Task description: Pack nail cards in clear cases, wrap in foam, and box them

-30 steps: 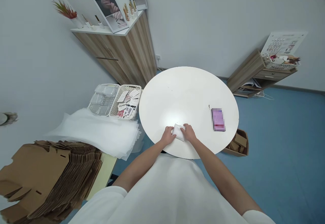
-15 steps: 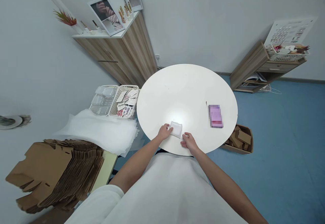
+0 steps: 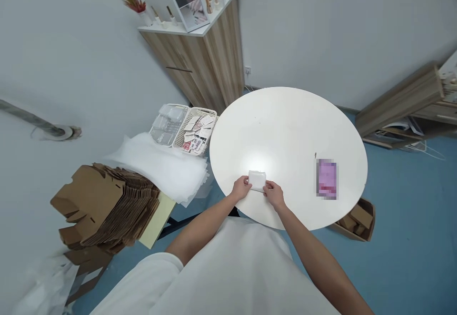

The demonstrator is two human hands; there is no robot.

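Observation:
A small white packet (image 3: 257, 180), which looks wrapped in thin foam sheet, is between my hands near the front edge of the round white table (image 3: 285, 129). Its left side is gripped by my left hand (image 3: 241, 188), fingers closed at the edge. On the opposite side, my right hand (image 3: 273, 193) pinches the lower right corner. What the wrapping contains is hidden. To the right on the tabletop lies a purple item (image 3: 327, 179), blurred into blocks.
Left of the table stand a basket of printed cards (image 3: 195, 134) and a basket of clear plastic trays (image 3: 167, 124). White foam sheets (image 3: 160, 162) and a stack of flat brown cartons (image 3: 103, 201) lie nearer. A carton of small boxes (image 3: 357, 220) sits on the floor at right.
My right hand has come in from beside the packet and taken hold of its right side. The packet now sits squarer between both hands. The view has turned left.

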